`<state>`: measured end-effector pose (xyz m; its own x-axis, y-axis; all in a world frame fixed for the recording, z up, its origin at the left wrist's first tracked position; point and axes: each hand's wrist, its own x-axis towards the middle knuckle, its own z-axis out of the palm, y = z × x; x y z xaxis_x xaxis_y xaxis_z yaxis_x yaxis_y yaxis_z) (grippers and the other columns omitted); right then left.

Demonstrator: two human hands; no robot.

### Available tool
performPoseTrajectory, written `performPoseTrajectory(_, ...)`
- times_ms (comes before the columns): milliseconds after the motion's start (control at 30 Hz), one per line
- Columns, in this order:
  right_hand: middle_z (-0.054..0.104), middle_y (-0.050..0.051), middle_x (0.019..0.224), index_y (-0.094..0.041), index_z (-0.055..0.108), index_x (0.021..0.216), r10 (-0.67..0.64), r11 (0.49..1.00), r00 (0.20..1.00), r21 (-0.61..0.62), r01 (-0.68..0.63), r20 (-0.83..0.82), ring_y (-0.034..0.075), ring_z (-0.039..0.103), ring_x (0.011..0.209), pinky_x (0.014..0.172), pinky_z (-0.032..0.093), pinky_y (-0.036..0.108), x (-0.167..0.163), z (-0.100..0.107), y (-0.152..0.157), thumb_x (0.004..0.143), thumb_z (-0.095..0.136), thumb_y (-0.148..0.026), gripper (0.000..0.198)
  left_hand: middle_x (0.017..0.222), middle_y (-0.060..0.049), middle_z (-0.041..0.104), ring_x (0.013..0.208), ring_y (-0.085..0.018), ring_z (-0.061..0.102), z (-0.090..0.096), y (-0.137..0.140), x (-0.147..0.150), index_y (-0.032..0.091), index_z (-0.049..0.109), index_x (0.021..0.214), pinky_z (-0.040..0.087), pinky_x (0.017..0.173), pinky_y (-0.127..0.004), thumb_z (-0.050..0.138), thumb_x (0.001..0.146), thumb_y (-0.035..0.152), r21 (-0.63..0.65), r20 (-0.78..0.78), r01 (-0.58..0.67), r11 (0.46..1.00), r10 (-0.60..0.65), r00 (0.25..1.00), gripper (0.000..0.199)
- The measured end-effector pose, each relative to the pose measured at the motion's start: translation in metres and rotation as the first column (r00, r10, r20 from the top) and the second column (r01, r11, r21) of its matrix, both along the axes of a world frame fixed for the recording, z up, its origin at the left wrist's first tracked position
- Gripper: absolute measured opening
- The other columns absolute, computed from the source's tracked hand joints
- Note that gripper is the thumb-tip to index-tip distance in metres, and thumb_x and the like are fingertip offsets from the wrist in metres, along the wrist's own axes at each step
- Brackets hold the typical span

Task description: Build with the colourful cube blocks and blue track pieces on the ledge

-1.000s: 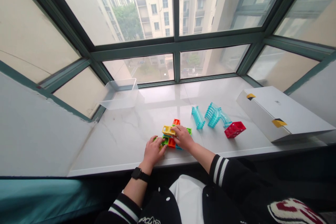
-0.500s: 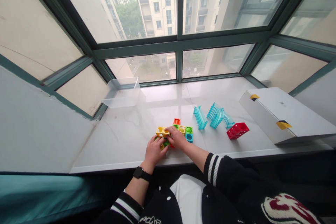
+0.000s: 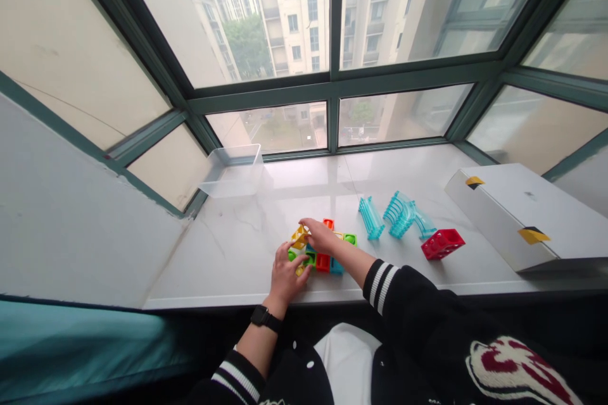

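My right hand (image 3: 319,235) pinches a yellow hollow building block (image 3: 299,237), which is tilted above a cluster of joined blocks. Fingers of my left hand (image 3: 285,275) are bent around the near left end of that cluster, gripping by a green block (image 3: 310,259). A red block (image 3: 323,262) and a blue block (image 3: 337,266) sit to its right, and another green block (image 3: 350,239) is at the far right end. An orange-red block (image 3: 328,224) shows behind my right hand. My right hand and wrist cover the cluster's middle.
To the right lie clear teal track pieces, one straight (image 3: 371,218) and one curved (image 3: 399,214), beside a tall red hollow block (image 3: 443,244). A white box (image 3: 536,215) stands farther right. At the back left, a clear plastic bin (image 3: 232,171) is against the window frame.
The yellow block has gone from lying level to tilted, held up by my right hand. My left thumb and fingers have spread a little. The whole view has shifted slightly.
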<state>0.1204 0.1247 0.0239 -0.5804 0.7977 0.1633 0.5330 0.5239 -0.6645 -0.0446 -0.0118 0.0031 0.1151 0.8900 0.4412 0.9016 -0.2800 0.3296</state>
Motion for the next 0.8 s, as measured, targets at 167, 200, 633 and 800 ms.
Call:
performPoseTrajectory(167,0.063,0.016,0.149,-0.020,0.062,0.142,0.060,0.998,0.995,0.004,-0.061,0.074,0.031,0.054,0.145,0.125,0.038,0.053,0.000,0.008,0.015,0.085,0.064,-0.001,0.060,0.161,-0.012,0.046,0.144,-0.036,0.050,-0.004,0.001,0.000,0.030,0.076,0.120,0.051,0.114,-0.054,0.072,0.092,0.038,-0.089,-0.025,-0.018,0.996,0.015,1.000,0.029)
performPoseTrajectory(200,0.062,0.016,0.150,-0.020,0.061,0.144,0.044,0.999,0.998,0.024,-0.045,0.054,0.030,0.054,0.145,0.125,0.039,0.053,0.005,0.013,0.013,0.087,0.063,-0.002,0.060,0.159,-0.013,0.049,0.143,-0.036,0.053,-0.006,0.002,0.000,0.029,0.073,0.125,0.052,0.113,-0.053,0.071,0.092,0.039,-0.112,-0.025,-0.020,0.993,0.017,1.000,0.034)
performPoseTrajectory(633,0.064,0.018,0.138,-0.021,0.065,0.135,-0.807,0.502,0.586,0.432,0.749,-0.079,0.040,0.055,0.135,0.117,0.042,0.062,0.307,0.092,-0.071,0.094,0.061,-0.041,0.046,0.143,-0.016,0.061,0.140,-0.037,0.051,-0.010,0.005,-0.003,0.025,0.045,0.157,0.043,0.119,-0.056,0.067,0.094,0.045,-0.125,0.023,-0.045,0.991,0.048,0.999,0.070)
performPoseTrajectory(800,0.060,0.023,0.140,-0.018,0.057,0.147,-0.839,0.496,0.414,0.181,0.849,0.353,0.041,0.064,0.121,0.095,0.055,0.052,0.354,0.042,-0.086,0.084,0.065,-0.066,0.079,0.150,-0.017,0.054,0.144,-0.037,0.048,-0.010,0.006,-0.005,0.026,0.044,0.156,0.043,0.120,-0.057,0.065,0.096,0.046,-0.121,0.052,-0.035,0.992,0.041,0.998,0.066)
